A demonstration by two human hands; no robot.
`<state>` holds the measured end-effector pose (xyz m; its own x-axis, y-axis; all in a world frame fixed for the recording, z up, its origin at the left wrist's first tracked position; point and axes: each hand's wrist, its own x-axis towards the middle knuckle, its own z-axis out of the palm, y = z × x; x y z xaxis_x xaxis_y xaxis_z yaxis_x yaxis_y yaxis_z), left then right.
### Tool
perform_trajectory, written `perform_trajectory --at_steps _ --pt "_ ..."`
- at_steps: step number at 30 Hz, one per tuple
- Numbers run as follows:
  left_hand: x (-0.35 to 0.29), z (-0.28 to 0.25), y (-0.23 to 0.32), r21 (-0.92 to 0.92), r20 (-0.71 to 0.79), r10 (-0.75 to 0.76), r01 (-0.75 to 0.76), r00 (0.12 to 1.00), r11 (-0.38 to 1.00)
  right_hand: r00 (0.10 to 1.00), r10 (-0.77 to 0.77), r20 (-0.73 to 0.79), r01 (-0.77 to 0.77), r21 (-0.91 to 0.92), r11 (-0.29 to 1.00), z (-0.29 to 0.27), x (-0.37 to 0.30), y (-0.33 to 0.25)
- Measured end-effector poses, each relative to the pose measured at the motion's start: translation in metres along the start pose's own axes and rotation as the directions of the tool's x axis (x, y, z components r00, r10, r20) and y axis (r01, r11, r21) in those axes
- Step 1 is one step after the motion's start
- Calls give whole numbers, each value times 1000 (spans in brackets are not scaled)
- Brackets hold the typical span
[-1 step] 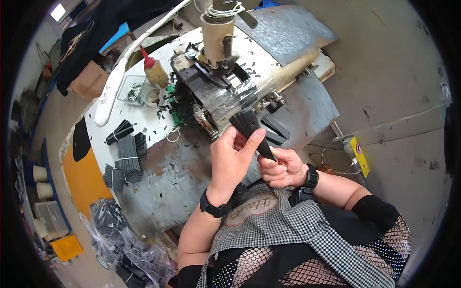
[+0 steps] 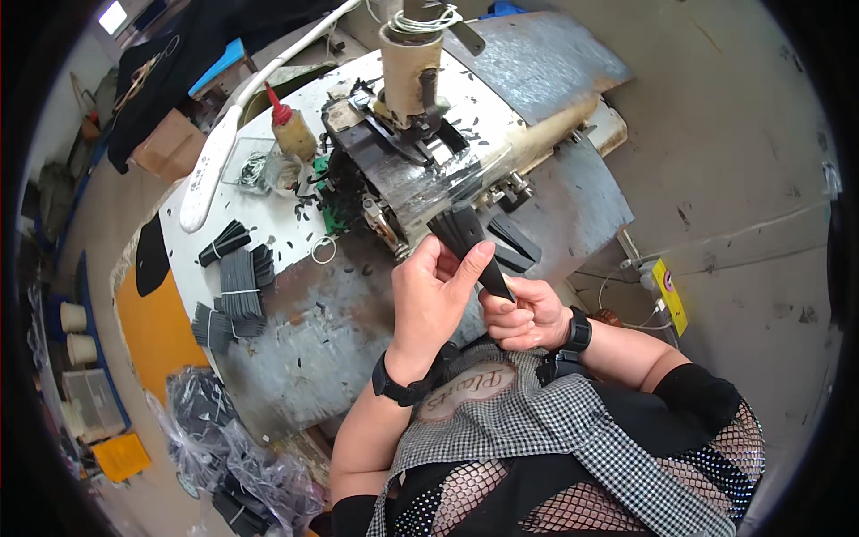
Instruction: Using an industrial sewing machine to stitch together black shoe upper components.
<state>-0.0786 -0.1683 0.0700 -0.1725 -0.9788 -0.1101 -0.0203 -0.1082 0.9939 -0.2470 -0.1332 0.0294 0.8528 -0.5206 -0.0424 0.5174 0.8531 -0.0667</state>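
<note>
A fanned stack of flat black strips (image 2: 462, 231) is held between my two hands, just in front of the machine. My left hand (image 2: 431, 304) grips it from the left, thumb lying on top and fingers beneath. At the stack's lower, narrower end, my right hand (image 2: 528, 315) pinches the strips with its fingers curled in. More black strips (image 2: 514, 245) lie on the metal surface just beyond my right hand. The sewing-type machine (image 2: 410, 85) stands directly ahead, its bed close to the stack's far end.
Tied bundles of dark strips (image 2: 239, 286) lie at the left of the table. A red-tipped bottle (image 2: 292, 134), a clear container (image 2: 250, 166) and a white lamp arm (image 2: 208, 179) stand behind them. Black scraps litter the tabletop. Plastic bags (image 2: 201, 403) sit below at left.
</note>
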Motion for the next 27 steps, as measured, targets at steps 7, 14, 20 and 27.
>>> perform_trajectory --at_steps 7,14,20,27 --pt "-4 14 -6 -405 -37 -5 -10 999 914 985 -61 -161 8 -316 949 9 0 -16" --pt "0 34 -18 -771 134 -14 113 991 626 884 -465 40 -108 -952 -286 29 -15 -43" --pt "3 66 -16 -757 -46 -98 30 994 653 935 -343 86 -25 -952 -307 21 -31 -54" --pt "4 81 -17 -751 -193 -146 -50 970 658 990 -142 23 -16 -964 -264 8 -36 -73"
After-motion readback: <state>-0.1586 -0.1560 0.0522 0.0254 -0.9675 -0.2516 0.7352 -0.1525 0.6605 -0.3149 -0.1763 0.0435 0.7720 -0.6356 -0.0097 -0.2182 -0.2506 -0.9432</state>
